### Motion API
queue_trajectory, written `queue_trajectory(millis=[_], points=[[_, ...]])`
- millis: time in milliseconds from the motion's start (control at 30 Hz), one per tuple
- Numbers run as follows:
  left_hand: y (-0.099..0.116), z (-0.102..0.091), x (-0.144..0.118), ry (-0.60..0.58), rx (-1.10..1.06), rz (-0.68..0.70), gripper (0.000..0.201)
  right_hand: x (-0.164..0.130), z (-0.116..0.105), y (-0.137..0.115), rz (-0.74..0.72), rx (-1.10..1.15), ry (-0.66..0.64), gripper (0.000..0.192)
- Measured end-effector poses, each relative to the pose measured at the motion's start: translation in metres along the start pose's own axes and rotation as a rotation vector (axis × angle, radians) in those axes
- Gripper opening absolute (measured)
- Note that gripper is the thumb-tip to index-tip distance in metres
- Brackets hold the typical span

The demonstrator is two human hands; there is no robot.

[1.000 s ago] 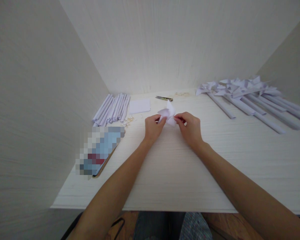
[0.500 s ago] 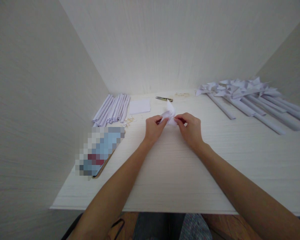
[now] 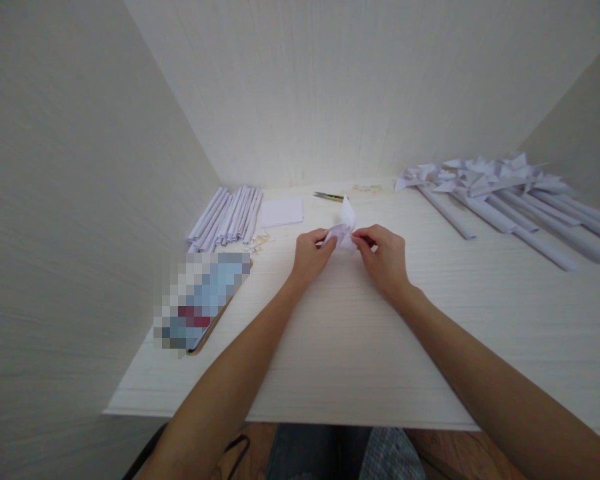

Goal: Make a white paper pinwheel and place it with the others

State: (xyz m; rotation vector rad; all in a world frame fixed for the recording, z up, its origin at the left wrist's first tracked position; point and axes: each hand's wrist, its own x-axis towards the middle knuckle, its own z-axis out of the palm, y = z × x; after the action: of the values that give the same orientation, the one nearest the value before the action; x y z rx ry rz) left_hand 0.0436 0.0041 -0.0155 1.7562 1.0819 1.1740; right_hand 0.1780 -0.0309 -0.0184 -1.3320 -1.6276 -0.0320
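Okay, quick pass on what I see through the head feed. Left hand (image 3: 311, 259) pinches the folded paper piece (image 3: 349, 212) at its left side, thumb on the near face; right hand (image 3: 384, 257) has thumb and fingertips together on its right side, by the middle. So both grips are clamped on the same piece, mid-table, just nearer than the snips (image 3: 329, 197). Can't make out what sits between the right fingertips; too small for me.

Risks, my judgement: paper looks thin, so if either pinch slackens, the curled flaps may spring back flat. If the hands pull against each other, it could tear near the middle. Squeezing too hard would likely crease a flap. The far point overlaps the snips' handle in view; I can't tell if they touch, but a push away could snag it there.

Around it: paper tubes (image 3: 225, 217) far left, paper sheets (image 3: 283, 213) beside them, small scraps (image 3: 258, 242) nearer, pixelated phone-like slab (image 3: 220, 287) near left, heap of paper pinwheels (image 3: 480, 177) on tubes far right.
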Motion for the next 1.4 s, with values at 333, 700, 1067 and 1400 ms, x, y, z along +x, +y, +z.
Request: queue_trajectory(millis=[333, 700, 1067, 1400], points=[[0.0033, 0.0011, -0.0016, 0.004, 0.067, 0.034, 0.015, -0.002, 0.0001, 0.0003, -0.114, -0.103, -0.03, 0.017], [0.0006, 0.0013, -0.0013, 0.017, 0.151, 0.109, 0.017, -0.0025, 0.0014, -0.0021, -0.069, -0.137, -0.042, 0.017], [-0.0004, 0.0012, -0.0017, 0.018, 0.218, 0.165, 0.016, -0.0032, 0.0025, -0.0023, -0.029, -0.132, -0.044, 0.019], [-0.0011, 0.0024, -0.0009, 0.036, 0.207, 0.131, 0.019, -0.0027, 0.0022, -0.0041, -0.069, -0.099, -0.06, 0.017]])
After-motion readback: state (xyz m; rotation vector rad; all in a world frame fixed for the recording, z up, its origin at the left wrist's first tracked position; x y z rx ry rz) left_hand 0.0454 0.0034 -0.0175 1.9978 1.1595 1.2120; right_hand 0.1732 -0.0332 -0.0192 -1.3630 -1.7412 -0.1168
